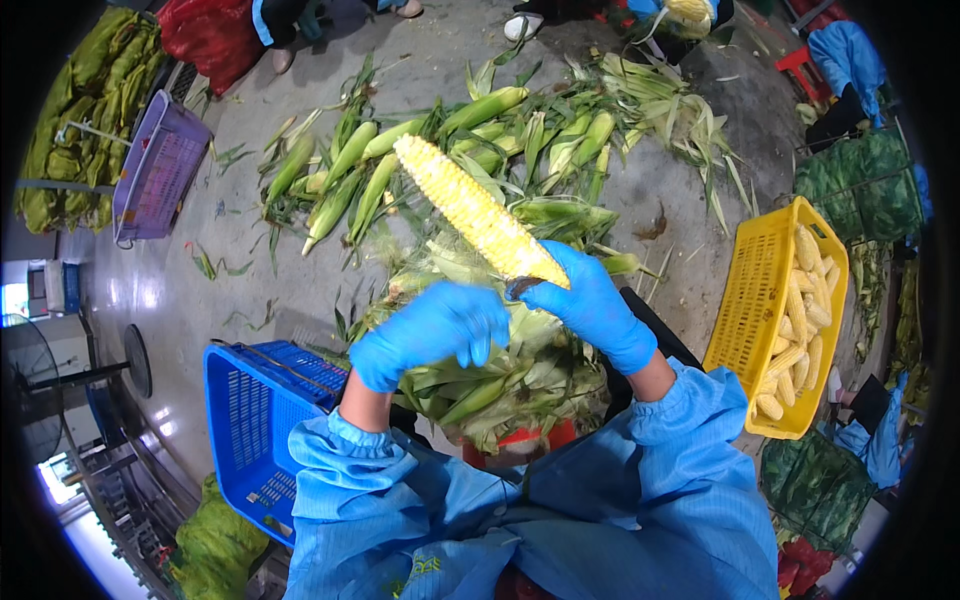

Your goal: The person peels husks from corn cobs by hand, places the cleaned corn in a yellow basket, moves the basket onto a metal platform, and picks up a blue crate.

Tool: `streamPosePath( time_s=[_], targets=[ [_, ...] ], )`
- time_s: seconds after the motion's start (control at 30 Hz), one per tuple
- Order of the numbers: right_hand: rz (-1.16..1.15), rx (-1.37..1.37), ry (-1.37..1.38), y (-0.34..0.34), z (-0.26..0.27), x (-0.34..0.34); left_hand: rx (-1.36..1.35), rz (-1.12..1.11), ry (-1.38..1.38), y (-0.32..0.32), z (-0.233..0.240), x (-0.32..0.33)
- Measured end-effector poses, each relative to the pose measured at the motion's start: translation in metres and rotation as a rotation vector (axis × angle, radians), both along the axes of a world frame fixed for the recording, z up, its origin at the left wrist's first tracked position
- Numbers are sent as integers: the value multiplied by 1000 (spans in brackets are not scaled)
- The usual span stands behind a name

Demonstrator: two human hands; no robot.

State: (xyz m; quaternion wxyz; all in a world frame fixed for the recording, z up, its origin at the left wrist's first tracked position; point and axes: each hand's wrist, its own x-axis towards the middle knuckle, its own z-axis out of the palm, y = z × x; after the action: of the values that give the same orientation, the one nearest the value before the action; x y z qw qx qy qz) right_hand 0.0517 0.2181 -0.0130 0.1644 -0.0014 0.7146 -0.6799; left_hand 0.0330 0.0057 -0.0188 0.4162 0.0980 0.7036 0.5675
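Observation:
A husked ear of yellow corn [480, 210] slants up and to the left from my right hand [589, 300], which grips its lower end. Against that end, by my thumb, is a small dark piece [521, 287]; I cannot tell what it is. My left hand [435, 330], in a blue glove like the right, hovers just left of the cob's base, apart from it. It is blurred, its fingers point down, and its palm is hidden. Below both hands lies a heap of stripped green husks [495, 382], over a red object [517, 442] partly hidden in front of me.
Unhusked ears [349, 157] and loose leaves lie across the concrete floor [247, 165]. A yellow crate [739, 300] at right holds husked cobs [799, 322]. At left stand a blue crate [232, 420] and a purple crate [161, 172]. Other people [847, 60] sit around the edges.

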Motion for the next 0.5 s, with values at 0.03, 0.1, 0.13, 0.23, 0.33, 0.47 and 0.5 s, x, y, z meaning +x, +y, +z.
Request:
streamPosePath(
  time_s=[0.03,0.1,0.13,0.23,0.33,0.47,0.5],
  targets=[
    [-10,-18,-41,0,-1,-1,-90,-236,-50,-2,-10,4],
    [-9,-39,-83,1,1,-4,-272,-200,229,-13,-26,4],
    [-16,4,-61,3,5,-5,-447,-174,506,-19,-34,1],
    [-10,-12,-68,4,3,-4,-465,221,893,-21,-28,-18],
    [53,-110,-150,11,-2,1,58,651,468,-13,13,-34],
    [205,-44,-152,2,6,2,268,776,312,-16,16,-32],
    [206,-45,-154,1,6,3,228,748,391,-16,16,-31]
  ],
)
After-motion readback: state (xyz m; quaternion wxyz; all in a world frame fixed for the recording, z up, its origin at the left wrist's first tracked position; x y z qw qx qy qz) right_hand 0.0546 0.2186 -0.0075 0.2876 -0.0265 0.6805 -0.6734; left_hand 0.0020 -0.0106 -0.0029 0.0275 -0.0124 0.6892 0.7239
